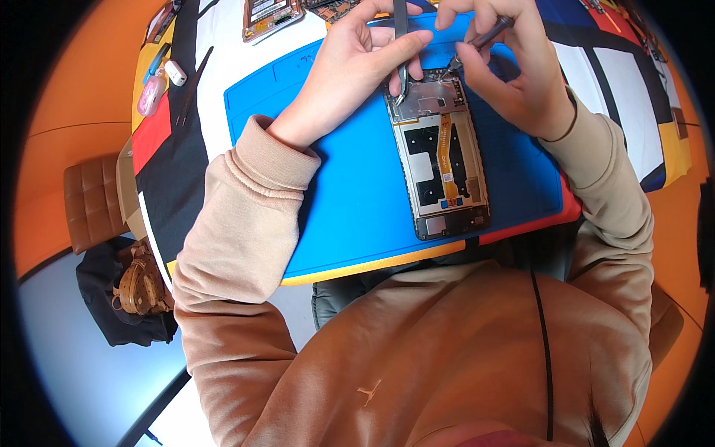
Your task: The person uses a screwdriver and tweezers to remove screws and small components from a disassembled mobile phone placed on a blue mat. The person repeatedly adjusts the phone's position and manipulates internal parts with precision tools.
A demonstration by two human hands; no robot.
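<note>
Tweezers (401,18) cut by top edge; screwdriver (494,32) tip indistinct.

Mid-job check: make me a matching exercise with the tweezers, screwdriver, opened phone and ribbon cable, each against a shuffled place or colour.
Things:
1. tweezers
2. screwdriver
3. opened phone
4. ribbon cable

Places or colours:
A. yellow-orange
B. held in the right hand
C. lying on the blue mat
D. held in the left hand

Pairs: 1-D, 2-B, 3-C, 4-A

A brown tufted chair (91,205) shows against seamed orange panelling (71,108), near a pale, brightly lit surface (71,350).
</note>
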